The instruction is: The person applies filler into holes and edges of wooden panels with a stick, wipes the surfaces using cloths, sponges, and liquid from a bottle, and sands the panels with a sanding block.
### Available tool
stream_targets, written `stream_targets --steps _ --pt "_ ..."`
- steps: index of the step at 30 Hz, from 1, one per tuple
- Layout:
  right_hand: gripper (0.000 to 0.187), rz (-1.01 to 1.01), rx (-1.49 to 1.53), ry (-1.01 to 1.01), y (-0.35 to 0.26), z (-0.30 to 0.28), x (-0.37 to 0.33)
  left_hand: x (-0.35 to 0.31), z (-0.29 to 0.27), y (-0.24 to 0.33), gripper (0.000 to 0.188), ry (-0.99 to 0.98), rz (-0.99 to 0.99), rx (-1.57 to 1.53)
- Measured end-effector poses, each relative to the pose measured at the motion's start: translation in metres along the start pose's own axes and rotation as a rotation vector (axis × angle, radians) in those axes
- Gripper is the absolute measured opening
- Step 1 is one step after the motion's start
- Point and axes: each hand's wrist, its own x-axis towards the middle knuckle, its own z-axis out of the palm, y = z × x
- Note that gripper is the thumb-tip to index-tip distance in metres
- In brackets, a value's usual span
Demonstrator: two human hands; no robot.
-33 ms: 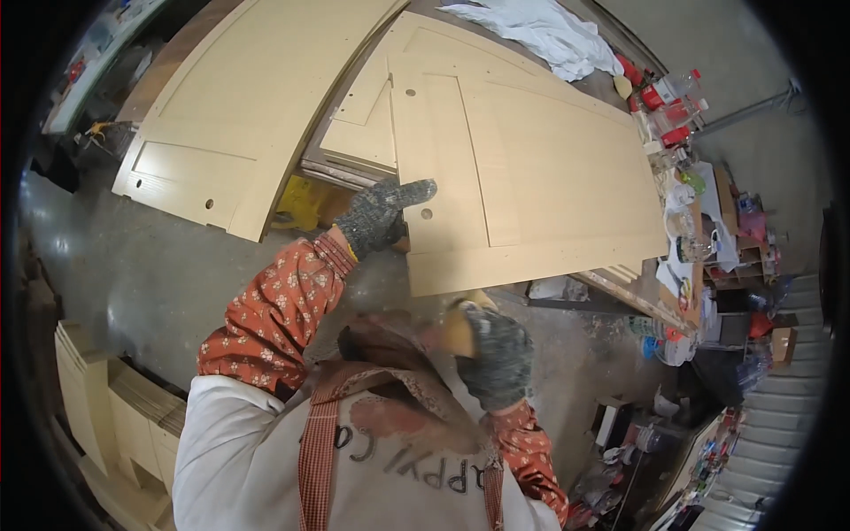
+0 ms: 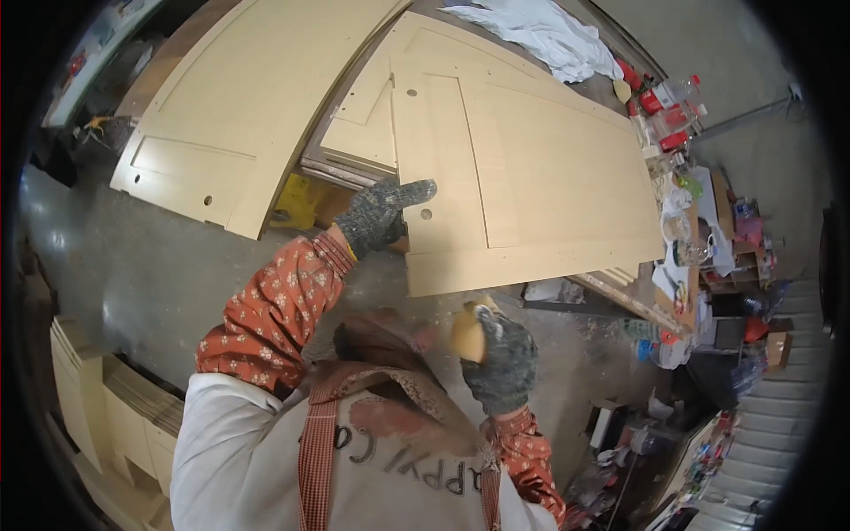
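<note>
My left hand (image 2: 381,215), in a dark grey knit glove, grips the left edge of a cream cabinet door panel (image 2: 567,168), thumb on the top face beside a round hole. This panel lies flat on other cream panels (image 2: 363,111). My right hand (image 2: 501,358), gloved alike, is closed around a yellow sponge-like block (image 2: 467,336). It is just off the panel's near edge, a little apart from it, and slightly blurred. Both forearms wear red floral sleeve covers.
Another large cream panel (image 2: 208,133) lies to the left. White cloth (image 2: 540,35) is at the far side. Plastic bottles (image 2: 677,104) and clutter line the right. Stacked cream boards (image 2: 133,398) stand at lower left. A yellow bag (image 2: 299,200) is below the panels.
My right hand with the block has shifted slightly right and down, away from the panel's near edge. My left hand stays on the panel.
</note>
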Motion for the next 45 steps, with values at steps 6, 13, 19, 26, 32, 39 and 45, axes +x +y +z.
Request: stream_targets --steps 6,13,19,26,32,39,45 --pt "0.070 -0.088 0.072 0.258 -0.031 -0.009 0.018 0.019 -0.024 -0.018 0.040 -0.082 1.191 1.284" --pt "0.072 -0.261 -0.070 -0.184 -0.041 -0.021 0.014 0.012 -0.004 -0.016 0.043 -0.152 0.345 0.452" --pt "0.066 -0.059 -0.165 -0.283 -0.070 -0.039 0.097 0.024 -0.003 -0.027 0.041 -0.146 0.396 0.696" --pt "0.064 -0.366 -0.367 -0.436 -0.063 -0.057 0.041 0.016 -0.004 -0.029 0.035 -0.105 0.567 0.800" --pt "0.073 -0.230 -0.353 -0.237 -0.083 -0.056 0.088 0.023 0.012 -0.025 0.034 -0.158 0.436 0.704" --pt "0.058 -0.334 -0.295 -0.288 -0.031 -0.031 0.005 0.008 -0.004 -0.011 0.055 -0.109 0.435 0.717" --pt "0.053 -0.339 -0.198 0.013 -0.033 -0.011 0.010 0.023 -0.007 -0.023 0.045 -0.172 1.044 1.299"
